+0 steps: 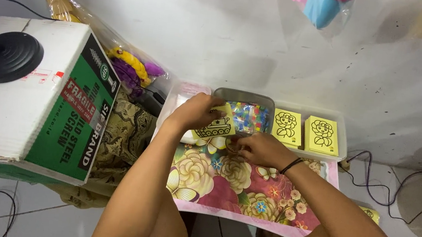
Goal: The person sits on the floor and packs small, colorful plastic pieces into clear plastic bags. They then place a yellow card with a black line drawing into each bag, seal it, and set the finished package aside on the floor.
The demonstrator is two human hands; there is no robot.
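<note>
The yellow card [215, 126] with a black tank outline sits in our left hand [196, 112], fingers pinched on its far left edge, over the near rim of the clear tray [342, 146]. Our right hand [260, 148], a dark band on its wrist, is curled just right of and nearer than the card; its fingers close on something small that we cannot make out. Both hands hover above the floral cloth [224, 183] that covers the low tabletop.

In the tray, just behind the card, lies a bag of coloured bits [248, 116] under a grey lid [244, 95]. To the right stand two stacks of yellow flower cards [287, 127] [321, 135], side by side and well clear of the hands. A pale box [184, 92] fills the tray's left end, partly hidden by our left hand.

Far left, a green and white carton [34, 100] carries a black lamp base [6, 56]. Between carton and tray lie a patterned fabric [125, 129] and a bag of yellow and purple toys [131, 67]. Black cables [376, 184] trail over the floor on the right. Our knees frame the near edge of the cloth.
</note>
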